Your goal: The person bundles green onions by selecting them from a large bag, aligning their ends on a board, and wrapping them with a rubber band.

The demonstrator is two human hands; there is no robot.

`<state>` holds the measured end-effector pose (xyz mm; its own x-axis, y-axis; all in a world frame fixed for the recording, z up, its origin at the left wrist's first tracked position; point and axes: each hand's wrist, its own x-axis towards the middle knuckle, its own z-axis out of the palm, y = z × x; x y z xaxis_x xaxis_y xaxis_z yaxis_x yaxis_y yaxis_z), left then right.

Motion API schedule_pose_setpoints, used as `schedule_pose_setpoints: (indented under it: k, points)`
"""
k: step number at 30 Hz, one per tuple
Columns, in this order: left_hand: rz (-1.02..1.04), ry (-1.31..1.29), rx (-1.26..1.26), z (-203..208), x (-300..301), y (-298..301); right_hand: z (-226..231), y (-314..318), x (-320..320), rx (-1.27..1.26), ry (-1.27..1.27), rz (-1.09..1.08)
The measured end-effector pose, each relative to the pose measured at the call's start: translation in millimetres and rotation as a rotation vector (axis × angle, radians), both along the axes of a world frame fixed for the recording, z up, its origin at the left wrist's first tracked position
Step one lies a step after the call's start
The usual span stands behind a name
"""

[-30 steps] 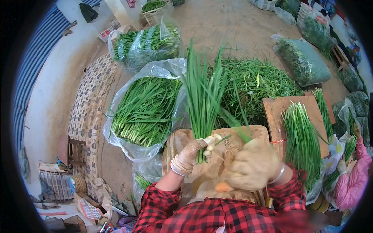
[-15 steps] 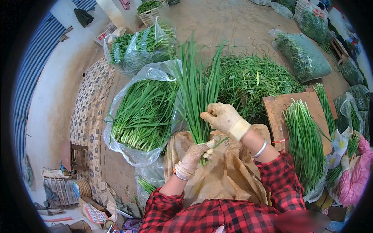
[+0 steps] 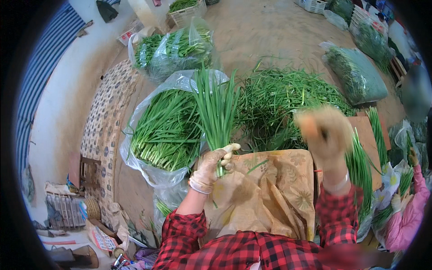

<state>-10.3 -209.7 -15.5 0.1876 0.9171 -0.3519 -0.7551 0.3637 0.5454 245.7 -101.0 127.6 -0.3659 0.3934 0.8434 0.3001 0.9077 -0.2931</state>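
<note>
My gloved left hand (image 3: 215, 165) is wrapped round the lower stems of a bunch of garlic chives (image 3: 218, 110), whose flat leaves fan upward and away from me. My gloved right hand (image 3: 325, 130) is off to the right, smeared by motion, so its fingers do not show clearly. It hangs between the loose heap of green leaves (image 3: 288, 92) and the chives (image 3: 359, 162) laid over a brown board (image 3: 375, 168). A tan patterned cloth (image 3: 270, 198) covers my lap, with a single loose leaf (image 3: 257, 166) on it.
An open clear plastic bag (image 3: 135, 121) full of chives stands at the left, a second filled bag (image 3: 175, 49) behind it. A packed bag (image 3: 357, 76) lies at the far right. Close on the right is another person's pink sleeve (image 3: 411, 216). Crates (image 3: 189, 14) stand farther back.
My right hand has left the bunch and swung right. My left hand still grips the chives and has shifted slightly left. A loose leaf now lies on the cloth.
</note>
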Motion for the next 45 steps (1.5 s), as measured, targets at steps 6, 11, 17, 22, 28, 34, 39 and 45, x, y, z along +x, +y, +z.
schedule_pose_setpoints:
  k: [6, 11, 17, 22, 28, 34, 39, 45]
  points:
    - [-0.072, 1.234, -0.106, 54, -53, -4, -119, 75, -15, -0.471, -1.340, -0.490]
    - [-0.352, 2.859, 0.410, 112, -65, -1, -53, -28, -74, -0.710, -0.451, 0.771]
    - [-0.639, 2.721, 0.878, 189, 10, -7, 16, -62, -85, -0.310, -0.532, 0.223]
    - [-0.423, 2.385, 1.432, 205, 63, 6, 21, -93, 29, -0.549, -0.576, 0.042]
    - [-0.504, 1.839, 1.865, 139, 153, 58, -19, -161, 136, -1.206, -0.399, -0.094]
    - [-0.176, 2.326, 1.416, 70, 203, 164, -111, -130, 182, -1.038, -0.536, -0.890]
    - [-0.513, 2.267, 1.790, 61, 268, 167, -158, -83, 208, -0.937, -0.644, -1.185]
    - [-0.090, 2.196, 2.212, -23, 374, 184, -186, -57, 222, -0.844, -0.674, -1.314]
